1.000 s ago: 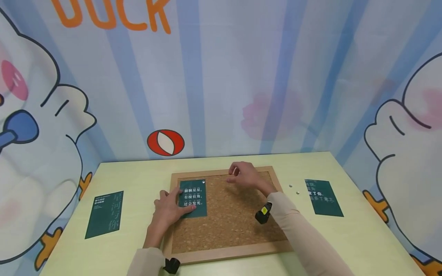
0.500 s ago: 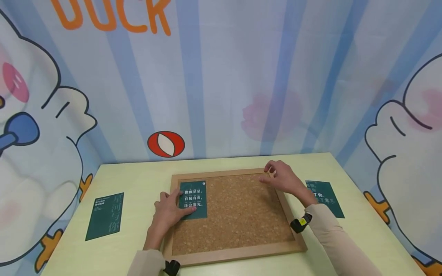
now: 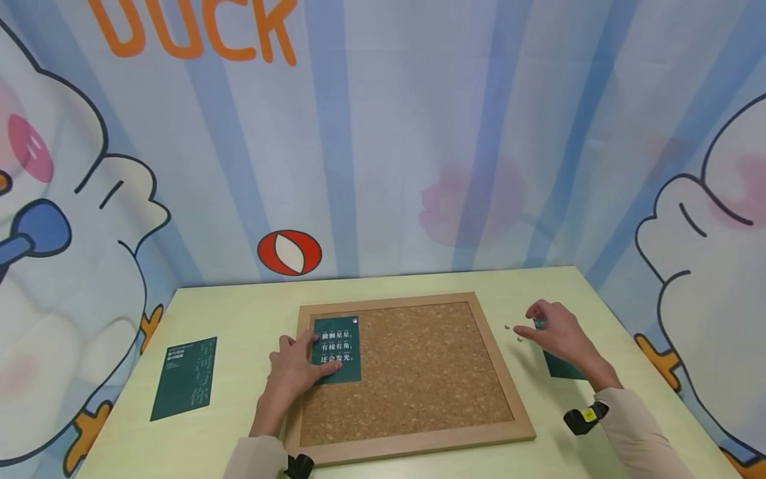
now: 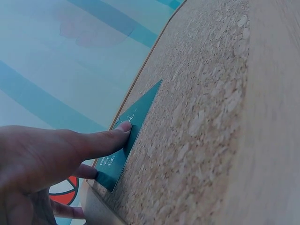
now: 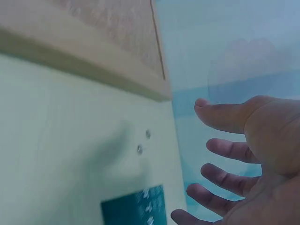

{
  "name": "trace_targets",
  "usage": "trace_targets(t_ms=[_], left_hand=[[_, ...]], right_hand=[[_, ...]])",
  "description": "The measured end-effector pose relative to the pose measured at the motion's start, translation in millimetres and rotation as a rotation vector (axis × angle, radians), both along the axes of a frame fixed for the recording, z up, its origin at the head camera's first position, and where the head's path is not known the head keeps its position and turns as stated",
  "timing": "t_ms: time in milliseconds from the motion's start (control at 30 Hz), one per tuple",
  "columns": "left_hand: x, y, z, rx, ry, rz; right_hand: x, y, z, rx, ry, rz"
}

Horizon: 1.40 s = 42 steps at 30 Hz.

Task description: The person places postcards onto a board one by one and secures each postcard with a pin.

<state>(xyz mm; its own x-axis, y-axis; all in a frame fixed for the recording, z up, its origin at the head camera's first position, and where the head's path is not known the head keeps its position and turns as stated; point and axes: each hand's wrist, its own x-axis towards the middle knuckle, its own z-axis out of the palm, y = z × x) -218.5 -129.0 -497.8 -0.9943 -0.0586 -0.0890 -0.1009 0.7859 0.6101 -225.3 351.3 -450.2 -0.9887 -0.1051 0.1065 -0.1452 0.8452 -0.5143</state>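
A framed cork board (image 3: 419, 372) lies on the table. A dark green card (image 3: 347, 371) with white characters sits at its upper left, a small silver pin (image 3: 355, 320) at the card's upper right corner. My left hand (image 3: 293, 364) spans the card's left side; in the left wrist view its thumb (image 4: 105, 142) presses on the card's face, fingers spread. Right of the board my right hand (image 3: 562, 336) hovers with nothing held. In the right wrist view its fingers are parted, beyond two small silver pins (image 5: 139, 149) on the tabletop.
Another green card (image 3: 185, 379) lies on the table (image 3: 245, 309) left of the board. A third green card (image 3: 565, 367) at the right is partly covered by my right hand. A patterned curtain (image 3: 389, 133) stands behind the table's far edge.
My right hand has moved rightward from above the board's top edge to over the table near the loose pins and the right card. The left hand stays on its card.
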Motion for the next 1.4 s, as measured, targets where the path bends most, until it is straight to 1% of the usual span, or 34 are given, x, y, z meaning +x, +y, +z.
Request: trace_targets(t_ms=[167, 233, 333, 500, 567, 700, 767, 933, 1033, 1133, 1233, 1400], left_hand=[[0.8, 1.2, 1.4, -0.005, -0.002, -0.001], [1.1, 1.1, 1.9, -0.008, 0.001, -0.005], [1.5, 0.9, 2.6, -0.011, 0.005, -0.006], [0.7, 1.0, 2.9, -0.01, 0.001, -0.003], [0.4, 0.7, 2.5, -0.007, -0.002, 0.0], [0.7, 0.4, 2.4, -0.003, -0.005, 0.005], [0.7, 0.5, 2.7, -0.005, -0.003, 0.004], [0.4, 0.5, 3.6, -0.006, 0.004, 0.003], [0.0, 0.5, 3.7, -0.01, 0.01, 0.0], [0.0, 0.6, 4.5, -0.015, 0.013, -0.003], [0.2, 0.7, 4.9, -0.018, 0.015, -0.004], [-0.5, 0.2, 3.7, -0.02, 0.016, -0.004]], right_hand=[[10.8, 24.5, -15.3, -0.004, -0.015, -0.044], [13.4, 32.1, -21.4, 0.007, -0.008, -0.06], [15.8, 42.2, -30.4, 0.038, 0.007, -0.088], [18.6, 55.2, -41.0, 0.09, 0.004, -0.158], [19.7, 59.0, -43.4, 0.102, -0.03, -0.182], [20.9, 65.2, -47.3, 0.118, -0.137, -0.226], [20.9, 66.3, -47.4, 0.117, -0.178, -0.246], [18.9, 64.8, -43.2, 0.098, -0.226, -0.315], [16.6, 64.5, -40.0, 0.076, -0.291, -0.374], [14.0, 66.1, -38.3, 0.074, -0.358, -0.408], [11.7, 68.4, -38.7, 0.085, -0.399, -0.416], [7.8, 70.8, -39.6, 0.069, -0.434, -0.419]])
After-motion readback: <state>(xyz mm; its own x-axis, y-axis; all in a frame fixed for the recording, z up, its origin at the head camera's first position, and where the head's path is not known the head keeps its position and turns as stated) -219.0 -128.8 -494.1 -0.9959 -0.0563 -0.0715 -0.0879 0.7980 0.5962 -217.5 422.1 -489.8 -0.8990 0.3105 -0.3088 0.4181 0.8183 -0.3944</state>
